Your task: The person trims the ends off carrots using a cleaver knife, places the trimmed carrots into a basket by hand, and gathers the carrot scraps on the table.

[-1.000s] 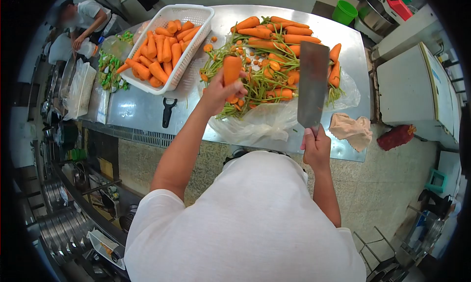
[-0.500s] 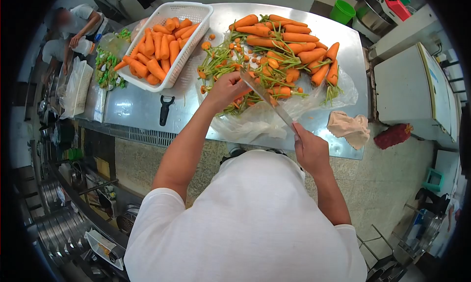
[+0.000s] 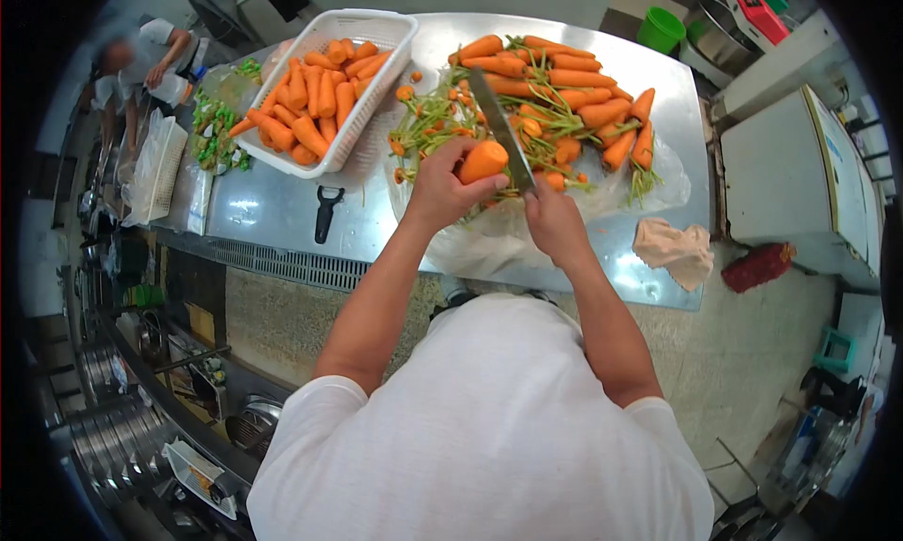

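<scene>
My left hand (image 3: 441, 185) is closed round a carrot (image 3: 483, 162) whose cut, flat end faces the knife. In my right hand (image 3: 553, 223) is a long-bladed knife (image 3: 501, 125), its blade slanting up and to the left, just beside the carrot. Under and behind both hands lie trimmed green carrot tops (image 3: 423, 118) with small orange end pieces among them. A heap of whole carrots (image 3: 564, 75) with stems is at the far side, on a clear plastic bag (image 3: 494, 245).
A white basket (image 3: 403, 40) full of trimmed carrots stands on the steel table (image 3: 259, 198) to the left. Near it lies a black peeler (image 3: 325, 216). A beige cloth (image 3: 673, 249) rests at the right edge. Another person (image 3: 155, 47) works at the far left.
The left hand has turned and lifted the carrot so its cut end shows. My right hand has moved left and up, bringing the knife more upright beside the carrot.
</scene>
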### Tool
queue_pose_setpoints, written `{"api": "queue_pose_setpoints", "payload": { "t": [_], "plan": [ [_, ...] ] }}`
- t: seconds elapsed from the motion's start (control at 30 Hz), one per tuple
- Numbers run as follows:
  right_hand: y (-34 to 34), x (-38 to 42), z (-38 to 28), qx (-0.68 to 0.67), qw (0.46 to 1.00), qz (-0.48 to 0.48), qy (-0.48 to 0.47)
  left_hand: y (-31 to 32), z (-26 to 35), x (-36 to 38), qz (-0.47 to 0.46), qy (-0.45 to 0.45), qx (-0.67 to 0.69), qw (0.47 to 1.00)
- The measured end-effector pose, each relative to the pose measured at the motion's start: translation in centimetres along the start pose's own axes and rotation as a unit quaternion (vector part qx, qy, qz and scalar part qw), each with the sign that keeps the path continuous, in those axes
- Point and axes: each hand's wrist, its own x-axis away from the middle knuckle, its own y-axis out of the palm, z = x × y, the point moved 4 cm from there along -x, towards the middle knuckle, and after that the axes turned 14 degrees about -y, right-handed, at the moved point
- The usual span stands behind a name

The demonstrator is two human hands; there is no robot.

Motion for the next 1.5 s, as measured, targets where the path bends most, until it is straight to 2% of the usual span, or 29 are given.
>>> {"api": "queue_pose_setpoints", "payload": {
  "t": [0.03, 0.1, 0.17, 0.23, 0.3, 0.33, 0.37, 0.43, 0.53, 0.6, 0.63, 0.7, 0.77, 0.83, 0.9, 0.97, 1.0, 1.07, 1.1, 1.13, 1.17, 1.2, 1.23, 1.27, 1.3, 1.33, 1.4, 1.43, 1.5],
  "plan": [
    [-0.2, -0.1, -0.1, 0.002, 1.000, -0.005, -0.007, -0.4, -0.4, -0.1, 0.017, -0.039, 0.104, 0.994],
    [-0.8, 1.7, 0.2, -0.132, 0.989, 0.030, 0.060, -1.7, -1.4, -0.3, 0.053, -0.052, 0.132, 0.989],
    [-0.8, 2.6, 0.8, -0.164, 0.983, 0.028, 0.077, -3.9, -2.2, -1.4, 0.118, -0.054, 0.165, 0.978],
    [-0.7, 3.1, 0.2, -0.201, 0.974, 0.034, 0.100, -4.0, -3.0, -1.6, 0.126, -0.056, 0.186, 0.973],
    [-1.4, 3.6, -1.0, -0.219, 0.969, 0.080, 0.079, -2.8, -4.6, -1.9, 0.077, -0.115, 0.497, 0.856],
    [-1.8, 3.8, -1.5, -0.218, 0.969, 0.085, 0.082, -2.3, -4.8, -1.6, 0.068, -0.122, 0.557, 0.818],
    [-2.5, 3.9, -2.4, -0.220, 0.967, 0.119, 0.039, -1.9, -5.1, -1.6, 0.063, -0.124, 0.557, 0.819],
    [-3.4, 4.2, -3.9, -0.219, 0.963, 0.155, 0.000, -0.5, -6.6, -1.4, 0.058, -0.155, 0.637, 0.753],
    [-4.0, 3.7, -5.1, -0.269, 0.938, 0.217, -0.025, 0.4, -6.2, -1.4, 0.056, -0.151, 0.649, 0.743],
    [-3.3, 2.4, -5.2, -0.111, 0.984, 0.134, -0.019, 0.3, -5.5, -1.3, 0.060, -0.148, 0.649, 0.744],
    [-2.9, 2.4, -4.5, -0.111, 0.984, 0.136, -0.019, 0.0, -5.2, -1.4, 0.047, -0.134, 0.655, 0.742],
    [0.2, 2.5, -1.5, -0.114, 0.993, -0.017, 0.025, -1.3, -5.1, -2.1, 0.030, -0.117, 0.658, 0.743],
    [1.3, 3.5, -0.4, -0.100, 0.995, -0.004, -0.007, -4.4, -6.3, -3.1, 0.050, -0.056, 0.635, 0.769],
    [1.4, 5.2, 0.8, -0.203, 0.975, 0.034, 0.085, -9.5, -9.6, -5.1, 0.082, -0.044, 0.648, 0.756],
    [-0.5, 5.2, 1.0, -0.234, 0.962, 0.060, 0.124, -15.2, -12.7, -6.9, 0.194, -0.019, 0.647, 0.737],
    [-2.1, 5.1, 1.3, -0.268, 0.946, 0.090, 0.160, -19.4, -12.1, -7.3, 0.257, 0.035, 0.661, 0.704],
    [-2.8, 5.2, 1.4, -0.295, 0.935, 0.117, 0.161, -19.2, -11.3, -7.6, 0.250, 0.033, 0.662, 0.706],
    [-3.4, 5.3, 2.4, -0.327, 0.917, 0.170, 0.152, -17.3, -11.4, -7.9, 0.333, -0.156, 0.684, 0.630],
    [-3.3, 5.4, 2.9, -0.326, 0.916, 0.176, 0.156, -15.0, -12.3, -9.6, 0.187, -0.077, 0.621, 0.757],
    [-3.3, 5.4, 3.3, -0.355, 0.900, 0.209, 0.146, -10.3, -10.2, -9.3, 0.141, -0.075, 0.484, 0.860],
    [-3.3, 5.8, 3.6, -0.380, 0.882, 0.243, 0.136, -5.6, -8.0, -8.8, 0.107, -0.050, 0.332, 0.936],
    [-3.0, 6.1, 3.9, -0.374, 0.881, 0.253, 0.141, -0.9, -6.0, -8.2, 0.016, -0.075, 0.316, 0.946],
    [-2.7, 6.3, 4.2, -0.388, 0.865, 0.283, 0.147, 3.1, -3.8, -7.0, -0.084, -0.032, 0.212, 0.973],
    [-2.9, 6.6, 4.6, -0.397, 0.847, 0.319, 0.151, 6.3, -2.0, -6.3, -0.168, 0.050, 0.001, 0.985],
    [-3.4, 7.2, 4.8, -0.382, 0.845, 0.342, 0.155, 9.3, -0.7, -5.7, -0.238, 0.141, -0.209, 0.938],
    [-3.6, 8.1, 4.8, -0.375, 0.846, 0.340, 0.168, 11.2, -0.8, -5.9, -0.256, 0.162, -0.199, 0.932],
    [-4.6, 10.5, 4.9, -0.354, 0.842, 0.361, 0.189, 14.1, -2.8, -6.4, -0.215, 0.261, -0.339, 0.878],
    [-4.9, 11.8, 4.6, -0.334, 0.850, 0.358, 0.194, 14.5, -2.9, -6.1, -0.229, 0.281, -0.328, 0.872],
    [-5.4, 14.1, 4.2, -0.309, 0.851, 0.371, 0.205, 13.8, -3.7, -6.0, -0.146, 0.263, -0.389, 0.871]
  ]
}}
